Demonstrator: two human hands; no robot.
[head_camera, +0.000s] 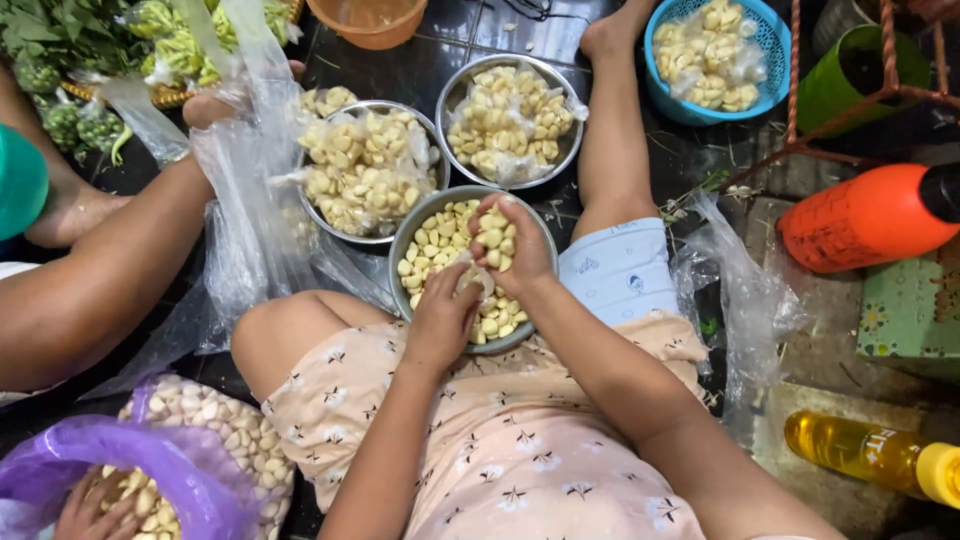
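— Steel, is it, that round bowl (410, 245) on the lap?

— Yes, dull metal, shallow, half full of smooth, pale peeled garlic cloves (435, 245).

— And the hands?

— Right hand (510, 245) cups a heap of cloves above the bowl, its grip curled round them. Left hand (445, 315) is at the bowl's near side, its grip pinching a small thin clear bag (478, 280).

— Around it?

— Two more steel bowls (440, 110) hold knotted clear bags of cloves; a blue plastic basket (765, 45) too. Another person's arm (100, 280) lifts crinkled clear plastic (250, 200).
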